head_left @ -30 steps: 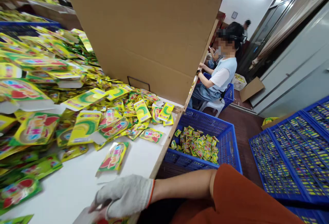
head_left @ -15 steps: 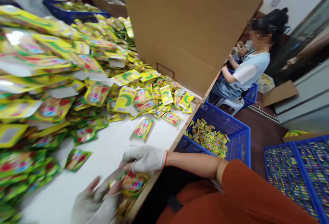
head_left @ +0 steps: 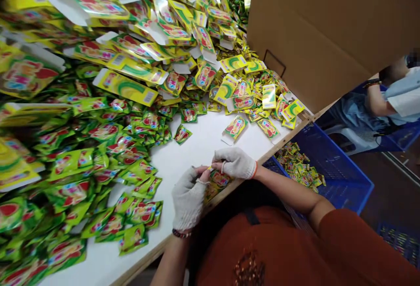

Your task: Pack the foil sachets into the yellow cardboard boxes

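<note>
Both hands wear white gloves with bare fingertips and meet near the table's front edge. My left hand [head_left: 189, 198] is closed, its thumb and finger pinching a small yellow piece whose shape is mostly hidden. My right hand [head_left: 234, 162] is closed at the same spot, fingertips almost touching the left ones; what it grips is too small to name. Just below the hands lie green and yellow packets [head_left: 219, 181], partly covered by them. Beyond the right hand, a small open box [head_left: 235, 128] rests on the white table [head_left: 190, 146].
Green candy packets [head_left: 131, 146] and yellow boxes [head_left: 131, 80] are heaped at left and back. A cardboard sheet [head_left: 321, 36] stands at the back right. Past the wooden edge is a blue basket [head_left: 344, 178] of small boxes. A person [head_left: 387, 97] sits at far right.
The view has swung left and down, so the scene sits further right. My left hand has come up against the right, and its fingers have closed together.
</note>
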A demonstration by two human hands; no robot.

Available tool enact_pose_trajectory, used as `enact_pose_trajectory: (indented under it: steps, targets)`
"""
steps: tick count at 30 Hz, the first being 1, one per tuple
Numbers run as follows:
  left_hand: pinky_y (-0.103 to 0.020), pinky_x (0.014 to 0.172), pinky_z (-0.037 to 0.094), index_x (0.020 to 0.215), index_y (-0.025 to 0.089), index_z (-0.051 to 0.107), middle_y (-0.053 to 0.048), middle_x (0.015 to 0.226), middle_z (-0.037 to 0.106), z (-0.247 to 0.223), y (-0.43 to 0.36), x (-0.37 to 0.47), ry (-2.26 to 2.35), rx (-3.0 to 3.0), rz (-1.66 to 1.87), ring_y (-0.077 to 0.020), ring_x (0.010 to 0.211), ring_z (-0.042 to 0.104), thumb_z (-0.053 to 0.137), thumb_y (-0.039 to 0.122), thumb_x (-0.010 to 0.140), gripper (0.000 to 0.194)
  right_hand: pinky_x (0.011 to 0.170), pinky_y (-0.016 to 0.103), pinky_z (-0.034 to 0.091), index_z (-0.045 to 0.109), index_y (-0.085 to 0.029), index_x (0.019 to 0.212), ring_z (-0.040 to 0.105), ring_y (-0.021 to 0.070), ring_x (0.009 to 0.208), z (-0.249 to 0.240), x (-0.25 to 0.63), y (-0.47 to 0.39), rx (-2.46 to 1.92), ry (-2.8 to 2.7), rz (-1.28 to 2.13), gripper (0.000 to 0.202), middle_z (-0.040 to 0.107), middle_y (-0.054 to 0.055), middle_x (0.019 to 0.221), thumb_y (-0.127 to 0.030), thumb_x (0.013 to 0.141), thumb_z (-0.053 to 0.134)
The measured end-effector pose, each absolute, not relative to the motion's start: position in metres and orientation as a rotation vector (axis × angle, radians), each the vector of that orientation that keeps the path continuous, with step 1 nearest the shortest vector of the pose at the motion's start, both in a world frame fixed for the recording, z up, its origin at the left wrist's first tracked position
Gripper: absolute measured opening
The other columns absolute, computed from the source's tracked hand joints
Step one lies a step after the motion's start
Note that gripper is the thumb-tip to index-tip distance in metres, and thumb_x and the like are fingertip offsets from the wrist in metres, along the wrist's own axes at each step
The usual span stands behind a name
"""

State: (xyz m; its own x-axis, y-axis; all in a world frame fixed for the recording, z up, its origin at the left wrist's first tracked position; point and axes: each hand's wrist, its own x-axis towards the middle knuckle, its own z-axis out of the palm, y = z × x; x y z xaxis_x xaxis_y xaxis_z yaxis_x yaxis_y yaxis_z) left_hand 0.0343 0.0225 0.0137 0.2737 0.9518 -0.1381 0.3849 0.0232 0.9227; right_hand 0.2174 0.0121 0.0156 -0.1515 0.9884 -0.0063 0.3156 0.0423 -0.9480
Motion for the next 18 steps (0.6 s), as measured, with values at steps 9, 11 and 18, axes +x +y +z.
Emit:
enact_pose_trajectory:
  steps: [9,11,18]
  targets:
    - [-0.034,0.093,0.053,0.107,0.021,0.07,-0.006,0.111,0.071,-0.02,-0.013,0.024,1.092,1.755,0.964,-0.0181,0.101,0.067,0.065,0.025,0.087,0.021,0.075,0.027,0.047,0.066,-0.016,0.091,0.058,0.0153,0.081,-0.005,0.234,-0.006,-1.015,-1.83,1.011,0.021,0.062,0.008,0.088,-0.03,0.093,0.051]
    - [-0.035,0.093,0.053,0.105,0.021,0.07,-0.006,0.11,0.071,-0.02,-0.011,0.027,1.125,1.739,0.95,-0.019,0.1,0.067,0.065,0.028,0.087,0.02,0.075,0.027,0.047,0.066,-0.016,0.092,0.057,0.0155,0.081,-0.011,0.229,-0.008,-1.073,-1.802,0.985,0.018,0.061,0.008,0.088,-0.026,0.092,0.051]
    - [-0.036,0.08,0.057,0.118,0.015,0.055,-0.012,0.108,0.069,0.0,0.017,0.035,1.218,1.327,0.74,-0.0229,0.095,0.068,0.059,0.051,0.085,0.049,0.073,0.027,0.048,0.062,-0.017,0.095,0.058,0.0137,0.074,0.0,0.229,-0.003,-1.507,-1.05,1.266,0.016,0.063,0.002,0.083,-0.03,0.085,0.06]
